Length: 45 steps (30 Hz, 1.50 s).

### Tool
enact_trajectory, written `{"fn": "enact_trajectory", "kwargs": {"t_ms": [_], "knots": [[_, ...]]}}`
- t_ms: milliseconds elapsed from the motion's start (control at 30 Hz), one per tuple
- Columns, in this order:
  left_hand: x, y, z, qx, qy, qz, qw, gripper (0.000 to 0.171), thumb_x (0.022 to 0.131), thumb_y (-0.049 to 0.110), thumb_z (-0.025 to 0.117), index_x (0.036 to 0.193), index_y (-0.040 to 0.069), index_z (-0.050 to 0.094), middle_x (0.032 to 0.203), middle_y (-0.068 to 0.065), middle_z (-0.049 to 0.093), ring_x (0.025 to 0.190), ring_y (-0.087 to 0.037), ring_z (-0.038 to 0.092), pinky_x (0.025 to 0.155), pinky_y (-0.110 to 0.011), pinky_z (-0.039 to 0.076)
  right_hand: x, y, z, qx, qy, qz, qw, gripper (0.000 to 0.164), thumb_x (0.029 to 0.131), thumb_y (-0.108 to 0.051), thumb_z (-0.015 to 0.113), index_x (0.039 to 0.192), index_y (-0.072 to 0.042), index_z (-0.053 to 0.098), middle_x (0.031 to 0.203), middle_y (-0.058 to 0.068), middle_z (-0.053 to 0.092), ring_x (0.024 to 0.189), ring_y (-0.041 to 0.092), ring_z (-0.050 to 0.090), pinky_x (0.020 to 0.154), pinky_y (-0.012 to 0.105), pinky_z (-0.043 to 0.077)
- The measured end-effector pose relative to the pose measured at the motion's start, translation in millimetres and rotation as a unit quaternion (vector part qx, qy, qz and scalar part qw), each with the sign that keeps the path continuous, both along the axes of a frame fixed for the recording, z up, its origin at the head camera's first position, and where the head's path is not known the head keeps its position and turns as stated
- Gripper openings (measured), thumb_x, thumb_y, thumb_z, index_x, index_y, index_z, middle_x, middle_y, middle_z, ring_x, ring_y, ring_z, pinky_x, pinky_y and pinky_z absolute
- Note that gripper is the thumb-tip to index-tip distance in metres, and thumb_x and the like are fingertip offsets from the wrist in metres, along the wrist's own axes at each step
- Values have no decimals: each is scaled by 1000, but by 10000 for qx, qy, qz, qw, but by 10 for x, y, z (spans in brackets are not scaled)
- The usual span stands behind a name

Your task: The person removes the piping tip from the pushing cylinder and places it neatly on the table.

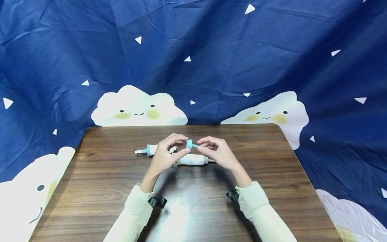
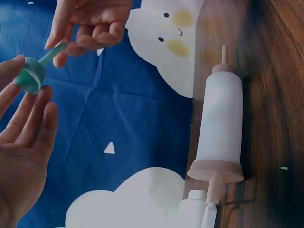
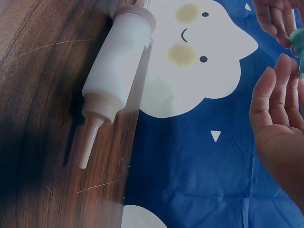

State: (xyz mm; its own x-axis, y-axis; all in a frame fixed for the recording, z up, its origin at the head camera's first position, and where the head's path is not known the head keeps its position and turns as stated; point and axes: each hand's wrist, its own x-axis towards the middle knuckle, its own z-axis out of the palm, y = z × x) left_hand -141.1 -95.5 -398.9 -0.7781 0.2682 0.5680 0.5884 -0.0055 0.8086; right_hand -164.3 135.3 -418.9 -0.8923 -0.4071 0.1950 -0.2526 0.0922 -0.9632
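Above the table, my left hand [image 1: 165, 151] pinches the rim of a teal screw cap with a thin spout [image 1: 189, 144] between thumb and fingers. In the left wrist view the open, hollow side of the teal cap [image 2: 32, 76] shows. My right hand [image 1: 220, 152] pinches the tip of its spout. Below the hands lies a white syringe-like squeeze tube with beige ends [image 1: 192, 160]. Behind my left hand lies a smaller white tube with a teal collar [image 1: 151, 150], partly hidden by the hand.
The brown wooden table [image 1: 99, 188] carries both tubes near its middle. A dark blue cloth with white clouds and triangles [image 1: 205, 74] hangs behind and around it. Black wrist cameras [image 1: 157, 202] sit at both sleeves.
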Motion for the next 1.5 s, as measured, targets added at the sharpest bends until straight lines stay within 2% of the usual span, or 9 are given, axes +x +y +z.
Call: {"fn": "enact_trajectory", "kwargs": {"t_ms": [267,467,500,700,833,933,1167,1300,1500], "knots": [[-12,4,-28,71,-34,17,10000,34,81,-16,75,114,-12,67,109,-23,68,92,-29,69,82,-57,56,0,48,10,-372,113,-148,9991,19,95,5,67,111,13,64,94,22,69,77,16,72,71,33,61],[-21,6,-52,62,-139,42,9999,34,81,-15,77,113,-13,67,108,-21,69,93,-26,70,83,-48,58,-12,81,21,-517,239,-280,9980,11,94,7,65,104,12,64,87,12,71,78,20,72,74,37,61],[-24,7,-55,72,-150,45,9999,34,81,-16,77,113,-13,67,108,-21,69,93,-26,70,84,-47,58,-14,82,21,-530,252,-283,9979,10,94,7,66,104,11,64,87,14,72,77,20,72,73,36,61],[-118,-5,-224,140,-198,71,9997,36,78,-19,77,112,-14,67,107,-22,69,90,-25,71,82,-44,59,-24,63,15,-612,335,-261,9972,9,94,8,65,102,13,64,88,27,69,77,15,72,72,31,61],[-151,-16,-298,250,-143,46,9996,37,77,-19,78,112,-10,70,109,-20,70,90,-23,71,82,-41,60,-20,46,29,-658,297,-227,9971,9,95,9,64,102,13,63,86,19,71,77,15,72,72,32,61],[-160,-27,-318,347,-43,4,9994,37,77,-16,80,112,-7,72,109,-18,70,92,-23,72,83,-39,60,-19,28,35,-663,251,-231,9972,9,94,9,64,102,13,64,86,21,71,76,17,73,72,33,61],[-173,-29,-339,269,30,-21,9996,36,77,-11,82,112,-8,73,110,-16,71,94,-21,71,82,-39,60,-14,-30,17,-559,9,-188,9983,9,94,7,66,102,11,65,89,23,71,79,27,73,73,36,62],[-156,-12,-338,246,-108,17,9996,37,75,-15,81,110,-13,70,109,-21,70,96,-17,70,83,-39,60,4,-53,10,-649,-126,-181,9976,10,94,7,66,102,12,65,89,20,72,78,21,73,71,32,61],[-73,17,-179,152,-62,102,9998,36,74,-20,79,109,-16,69,107,-27,68,97,-15,69,83,-41,59,7,-63,22,-661,-196,-198,9974,11,95,5,67,103,10,65,88,15,73,77,14,73,62,24,57]]}}
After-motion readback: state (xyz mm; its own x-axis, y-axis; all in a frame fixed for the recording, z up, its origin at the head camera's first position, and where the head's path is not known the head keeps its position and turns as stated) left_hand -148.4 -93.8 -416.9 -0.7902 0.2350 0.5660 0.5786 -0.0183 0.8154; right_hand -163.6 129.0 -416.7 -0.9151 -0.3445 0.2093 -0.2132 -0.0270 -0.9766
